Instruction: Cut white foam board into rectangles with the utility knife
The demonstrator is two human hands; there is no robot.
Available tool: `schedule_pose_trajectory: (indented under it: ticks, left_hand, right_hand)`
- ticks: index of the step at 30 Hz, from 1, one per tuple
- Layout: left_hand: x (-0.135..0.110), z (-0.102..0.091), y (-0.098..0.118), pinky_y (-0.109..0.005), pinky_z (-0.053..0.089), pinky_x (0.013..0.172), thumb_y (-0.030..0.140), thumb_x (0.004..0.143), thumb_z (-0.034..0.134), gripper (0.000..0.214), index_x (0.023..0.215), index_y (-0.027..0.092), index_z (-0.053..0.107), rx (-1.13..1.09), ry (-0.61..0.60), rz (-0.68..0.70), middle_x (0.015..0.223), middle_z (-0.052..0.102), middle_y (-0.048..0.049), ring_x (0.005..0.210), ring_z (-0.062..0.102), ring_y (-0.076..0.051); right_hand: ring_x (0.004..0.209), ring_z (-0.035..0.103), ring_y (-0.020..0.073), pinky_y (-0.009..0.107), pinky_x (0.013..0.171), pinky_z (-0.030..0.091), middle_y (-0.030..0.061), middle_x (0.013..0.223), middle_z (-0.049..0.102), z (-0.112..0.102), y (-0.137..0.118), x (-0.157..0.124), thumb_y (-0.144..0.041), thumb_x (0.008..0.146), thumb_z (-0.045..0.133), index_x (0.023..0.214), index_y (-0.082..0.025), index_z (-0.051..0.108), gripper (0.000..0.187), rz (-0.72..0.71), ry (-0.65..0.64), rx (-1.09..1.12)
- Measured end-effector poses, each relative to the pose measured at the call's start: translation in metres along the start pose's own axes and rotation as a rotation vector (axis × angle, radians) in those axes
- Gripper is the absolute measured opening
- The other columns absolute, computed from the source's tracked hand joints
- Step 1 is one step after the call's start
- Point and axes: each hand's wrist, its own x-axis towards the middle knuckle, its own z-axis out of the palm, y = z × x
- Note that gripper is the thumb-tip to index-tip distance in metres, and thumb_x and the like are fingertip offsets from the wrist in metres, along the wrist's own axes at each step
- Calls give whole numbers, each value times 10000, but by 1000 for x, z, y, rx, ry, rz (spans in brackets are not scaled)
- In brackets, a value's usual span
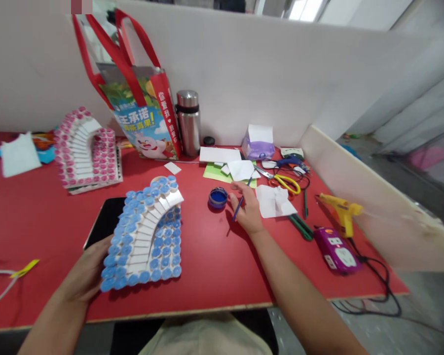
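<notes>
My left hand grips the near left edge of a blue-and-white arched model made of painted bottle caps and white strips, tilted up off the red table. My right hand is closed on a thin blue paintbrush, its handle end pointing down at the table. Just left of that hand sits a small round pot of blue paint. A black tablet lies partly under the model.
A pink-and-white model of the same shape stands back left. Behind are a printed bag, steel flask, papers, scissors, yellow glue gun and purple power strip with cord.
</notes>
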Motion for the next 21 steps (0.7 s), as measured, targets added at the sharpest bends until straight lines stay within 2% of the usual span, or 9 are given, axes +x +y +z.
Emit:
schedule_pose_trajectory:
  ticks: [2, 5, 8, 11, 14, 16, 18, 21]
  left_hand:
    - [2, 0, 2, -220, 504, 428, 210, 702, 813, 108, 763, 171, 733, 92, -37, 22, 554, 647, 27, 451, 582, -136]
    - [7, 5, 2, -250, 552, 515, 198, 668, 839, 190, 843, 167, 769, 146, -81, 16, 654, 720, -7, 538, 650, -171]
    - [14, 13, 2, -253, 554, 539, 162, 622, 855, 269, 879, 149, 777, 173, -118, -5, 684, 735, -35, 546, 663, -180]
    - [14, 17, 13, -245, 555, 564, 166, 646, 850, 322, 960, 140, 779, 291, -117, 9, 770, 761, -60, 609, 694, -201]
    - [3, 20, 37, -174, 539, 613, 150, 726, 811, 250, 974, 159, 785, 555, -25, 174, 809, 773, -33, 689, 709, -173]
    - [-10, 28, 53, -105, 462, 514, 111, 741, 791, 141, 872, 163, 795, 738, 84, 322, 656, 729, 7, 547, 639, -114]
    - [-24, 46, 62, -94, 429, 477, 111, 747, 785, 139, 872, 170, 801, 740, 142, 476, 604, 699, 20, 497, 594, -94]
    - [-38, 92, 61, -160, 474, 483, 309, 862, 709, 291, 1109, 167, 768, 625, -115, 706, 694, 720, -22, 521, 601, -122]
  right_hand:
    - [1109, 629, 242, 463, 1029, 480, 105, 1186, 663, -3, -3, 0, -337, 993, 512, 1309, -239, 566, 335, -6, 41, 41]
    - [957, 666, 203, 430, 946, 517, 93, 1170, 674, -14, -11, 1, -357, 1024, 447, 1316, -241, 569, 337, 53, 113, 168]
    - [735, 640, 160, 361, 768, 539, 42, 957, 697, -30, -18, 10, -405, 1031, 414, 1288, -241, 608, 361, 170, 219, 356]
    - [587, 550, 133, 288, 593, 466, -4, 720, 620, -49, -26, 25, -440, 997, 456, 1182, -206, 677, 371, 228, 278, 539]
    - [519, 470, 115, 264, 519, 389, -15, 636, 563, -67, -40, 40, -440, 950, 503, 1085, -180, 718, 363, 266, 245, 645]
    - [496, 439, 112, 265, 499, 364, -12, 607, 551, -77, -53, 47, -438, 934, 514, 1047, -171, 733, 363, 292, 193, 683]
    - [474, 417, 108, 271, 490, 357, -7, 593, 551, -83, -67, 49, -443, 928, 517, 1023, -166, 743, 370, 313, 136, 709]
    - [437, 387, 99, 284, 489, 371, -9, 588, 552, -87, -87, 48, -448, 925, 521, 1002, -170, 747, 366, 335, 74, 745]
